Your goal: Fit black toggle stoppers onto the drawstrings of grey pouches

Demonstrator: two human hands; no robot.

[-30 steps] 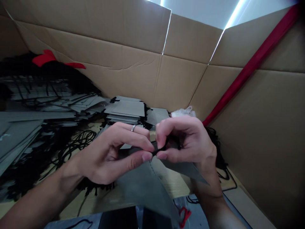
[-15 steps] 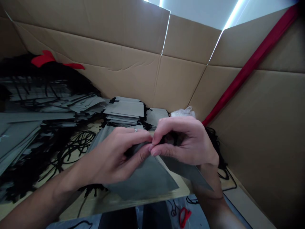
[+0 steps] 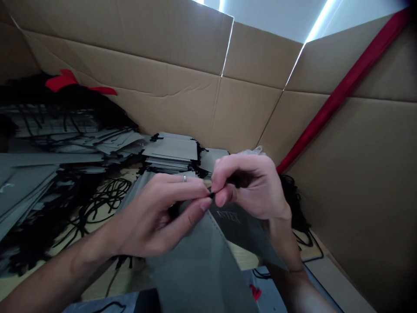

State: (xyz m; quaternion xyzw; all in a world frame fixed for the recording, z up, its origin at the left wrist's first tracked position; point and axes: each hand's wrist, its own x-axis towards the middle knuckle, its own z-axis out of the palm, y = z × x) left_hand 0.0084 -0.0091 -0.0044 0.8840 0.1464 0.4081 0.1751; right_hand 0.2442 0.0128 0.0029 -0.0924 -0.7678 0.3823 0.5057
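Note:
My left hand [image 3: 172,213], a ring on one finger, pinches a short bit of black cord [image 3: 212,195] between thumb and forefinger. Closed on the same cord from the other side is my right hand [image 3: 252,184], fingertips almost touching the left ones. Below both hands hangs a grey pouch [image 3: 202,265] of thin sheet material with a stitched edge. Its darker panel [image 3: 241,232], with pale lettering partly covered, slants off below my right hand. My fingers hide how the cord joins the pouch.
Stacked grey pouches with black cords [image 3: 172,148] stand at the back; larger piles [image 3: 74,139] fill the left. Loose black cords [image 3: 106,198] lie on the table. Cardboard walls [image 3: 182,95] enclose it, a dark red strip [image 3: 342,93] crossing the right one. A red object [image 3: 256,292] shows below.
My right hand has shifted slightly up, and a bit of black cord now shows between the fingertips. The grey pouch hangs lower, its lettering uncovered, and hides part of the red object below.

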